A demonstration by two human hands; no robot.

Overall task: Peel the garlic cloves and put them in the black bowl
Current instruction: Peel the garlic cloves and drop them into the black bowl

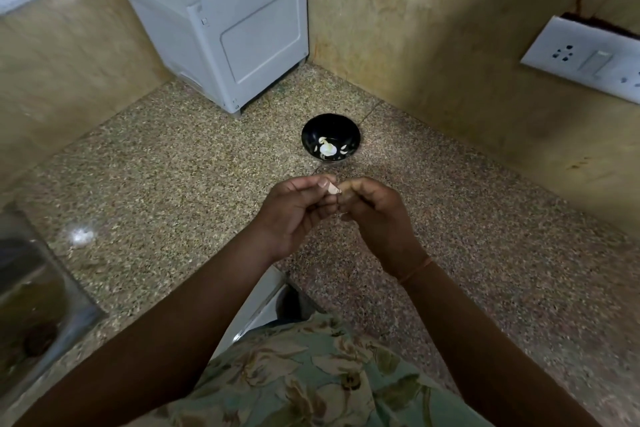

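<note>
From the head camera, I have both hands raised together over the speckled stone countertop (173,184), just on my side of the black bowl (332,123). The left hand (294,211) has its fingers curled and pinches a garlic clove (334,189) between thumb and fingertips, with the clove's pale, pinkish end sticking out toward the other hand. The right hand (377,215) is curled too, its fingertips closed on the far end of the same clove. I judge that one hand steadies it while the other works the skin loose, though the skin itself is too small to make out.

Holding the clove in the air near the bowl makes sense to me, since a peeled clove then has only a short way to drop in. The bowl sits apart from the hands, farther back on the counter, and it already holds pale garlic pieces (327,149), one larger than the rest. I cannot tell which of them are peeled.

Behind the bowl a white appliance (225,21) fills the corner. A switch-and-socket plate (585,57) hangs on the right wall, and a steel sink (34,305) shows at the left edge.
</note>
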